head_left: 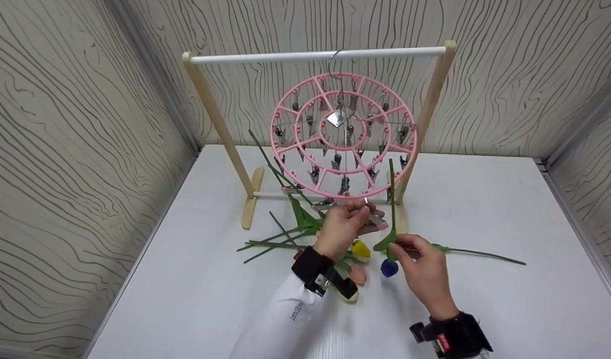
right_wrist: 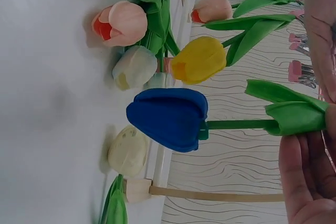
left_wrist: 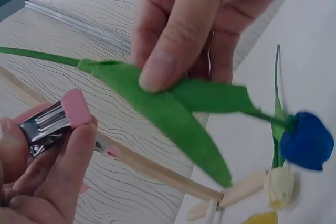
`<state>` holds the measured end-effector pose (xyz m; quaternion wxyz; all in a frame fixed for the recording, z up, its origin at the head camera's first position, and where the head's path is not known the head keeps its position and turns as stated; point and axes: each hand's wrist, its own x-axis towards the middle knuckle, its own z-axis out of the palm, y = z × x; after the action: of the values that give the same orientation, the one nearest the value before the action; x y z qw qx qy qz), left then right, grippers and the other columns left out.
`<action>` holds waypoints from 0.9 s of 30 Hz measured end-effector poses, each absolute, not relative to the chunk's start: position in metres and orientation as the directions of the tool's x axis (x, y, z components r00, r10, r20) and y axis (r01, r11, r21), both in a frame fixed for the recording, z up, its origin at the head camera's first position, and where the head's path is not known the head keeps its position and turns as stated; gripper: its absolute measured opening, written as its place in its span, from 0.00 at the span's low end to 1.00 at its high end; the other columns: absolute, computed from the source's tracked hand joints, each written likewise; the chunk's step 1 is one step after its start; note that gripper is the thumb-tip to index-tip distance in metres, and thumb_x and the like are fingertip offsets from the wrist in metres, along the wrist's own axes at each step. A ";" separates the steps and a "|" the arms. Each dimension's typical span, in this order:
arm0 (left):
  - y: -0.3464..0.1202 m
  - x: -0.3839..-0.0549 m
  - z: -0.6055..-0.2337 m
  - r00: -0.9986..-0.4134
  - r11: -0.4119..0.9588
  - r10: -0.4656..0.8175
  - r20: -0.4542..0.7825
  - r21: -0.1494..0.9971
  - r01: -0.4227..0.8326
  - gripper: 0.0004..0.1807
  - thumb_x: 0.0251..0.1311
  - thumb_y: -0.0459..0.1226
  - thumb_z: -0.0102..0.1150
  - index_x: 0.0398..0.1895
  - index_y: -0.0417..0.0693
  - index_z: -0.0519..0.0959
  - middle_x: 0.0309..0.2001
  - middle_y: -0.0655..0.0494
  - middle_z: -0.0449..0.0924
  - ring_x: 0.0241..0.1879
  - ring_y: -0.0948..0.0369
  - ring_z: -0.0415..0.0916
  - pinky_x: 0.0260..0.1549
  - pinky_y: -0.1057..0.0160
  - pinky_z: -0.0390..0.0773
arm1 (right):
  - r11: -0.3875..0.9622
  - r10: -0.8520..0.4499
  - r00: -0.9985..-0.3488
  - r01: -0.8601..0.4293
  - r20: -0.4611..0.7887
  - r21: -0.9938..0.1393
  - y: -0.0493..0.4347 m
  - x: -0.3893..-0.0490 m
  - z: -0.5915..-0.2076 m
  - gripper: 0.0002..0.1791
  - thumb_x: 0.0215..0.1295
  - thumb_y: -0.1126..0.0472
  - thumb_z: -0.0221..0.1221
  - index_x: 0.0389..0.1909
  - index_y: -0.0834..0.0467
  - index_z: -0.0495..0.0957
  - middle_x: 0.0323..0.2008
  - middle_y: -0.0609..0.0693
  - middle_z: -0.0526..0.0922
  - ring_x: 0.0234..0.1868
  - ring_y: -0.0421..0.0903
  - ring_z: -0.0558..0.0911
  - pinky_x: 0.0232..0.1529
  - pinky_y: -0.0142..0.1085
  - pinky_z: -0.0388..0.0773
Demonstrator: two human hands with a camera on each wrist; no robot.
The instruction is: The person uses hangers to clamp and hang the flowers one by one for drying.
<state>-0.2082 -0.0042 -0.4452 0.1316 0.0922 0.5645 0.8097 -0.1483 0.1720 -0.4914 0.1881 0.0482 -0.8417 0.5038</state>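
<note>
My left hand (head_left: 343,227) pinches a metal clip with a pink tip (left_wrist: 50,121) just below the front rim of a round pink hanger (head_left: 271,130). To its right, my right hand (head_left: 427,271) holds a blue artificial tulip (right_wrist: 168,119) by its green leaves (left_wrist: 157,111), between thumb and fingers. The tulip is upside down: its bloom points at the table and its stem (head_left: 392,194) rises beside the hanger's rim. A small gap separates the stem from the clip in the left wrist view.
Wooden posts (head_left: 221,127) and a white rod (head_left: 265,58) carry the hanger, with several clips dangling. A yellow tulip (right_wrist: 199,60) hangs near the left hand. Peach (right_wrist: 121,23) and pale tulips (right_wrist: 135,66) lie on the table; a cream one (right_wrist: 128,150) lies to the right.
</note>
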 end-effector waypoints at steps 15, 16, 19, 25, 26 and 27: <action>0.008 -0.196 -0.447 -0.984 -0.590 0.169 -0.050 0.795 -0.142 0.10 0.69 0.34 0.52 0.38 0.33 0.78 0.33 0.50 0.86 0.41 0.56 0.87 0.48 0.56 0.82 | 0.382 0.158 -0.877 -0.370 0.454 -0.847 0.151 -0.154 -0.492 0.09 0.57 0.69 0.67 0.39 0.59 0.84 0.34 0.50 0.87 0.34 0.32 0.82 0.37 0.19 0.77; 0.009 -0.195 -0.447 -0.986 -0.597 0.158 -0.052 0.791 -0.137 0.10 0.69 0.34 0.52 0.37 0.33 0.78 0.32 0.50 0.86 0.40 0.56 0.87 0.48 0.56 0.82 | 0.384 0.157 -0.872 -0.379 0.464 -0.842 0.151 -0.154 -0.492 0.09 0.57 0.70 0.67 0.39 0.59 0.84 0.34 0.50 0.87 0.34 0.32 0.82 0.37 0.19 0.77; 0.010 -0.194 -0.446 -0.990 -0.608 0.127 -0.063 0.783 -0.127 0.09 0.68 0.34 0.53 0.35 0.37 0.80 0.32 0.49 0.87 0.40 0.56 0.87 0.49 0.54 0.82 | 0.394 0.157 -0.849 -0.415 0.505 -0.820 0.149 -0.155 -0.493 0.09 0.56 0.71 0.67 0.39 0.60 0.84 0.34 0.50 0.87 0.33 0.31 0.82 0.37 0.18 0.77; 0.011 -0.193 -0.445 -0.993 -0.623 0.089 -0.074 0.774 -0.113 0.09 0.67 0.33 0.53 0.32 0.39 0.81 0.32 0.48 0.86 0.39 0.55 0.87 0.49 0.53 0.82 | 0.432 0.178 -0.788 -0.476 0.590 -0.766 0.144 -0.155 -0.493 0.11 0.52 0.76 0.67 0.37 0.64 0.83 0.32 0.54 0.86 0.32 0.34 0.83 0.36 0.18 0.77; 0.011 -0.193 -0.445 -0.993 -0.624 0.087 -0.075 0.773 -0.113 0.09 0.67 0.32 0.53 0.32 0.39 0.81 0.33 0.48 0.86 0.40 0.55 0.87 0.50 0.54 0.82 | 0.438 0.175 -0.787 -0.476 0.592 -0.763 0.143 -0.155 -0.493 0.11 0.52 0.77 0.67 0.37 0.65 0.83 0.32 0.54 0.86 0.33 0.34 0.83 0.37 0.17 0.77; 0.011 -0.193 -0.445 -0.994 -0.626 0.085 -0.074 0.772 -0.112 0.09 0.67 0.32 0.53 0.32 0.38 0.81 0.33 0.48 0.86 0.40 0.55 0.87 0.50 0.54 0.82 | 0.441 0.171 -0.790 -0.473 0.589 -0.763 0.143 -0.156 -0.493 0.11 0.52 0.77 0.67 0.37 0.65 0.83 0.33 0.54 0.86 0.33 0.35 0.83 0.37 0.17 0.77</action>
<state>-0.1933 0.0113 -0.4448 0.0546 -0.0153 0.4288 0.9016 -0.1557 0.1428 -0.4934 0.3097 0.0957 -0.7903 0.5199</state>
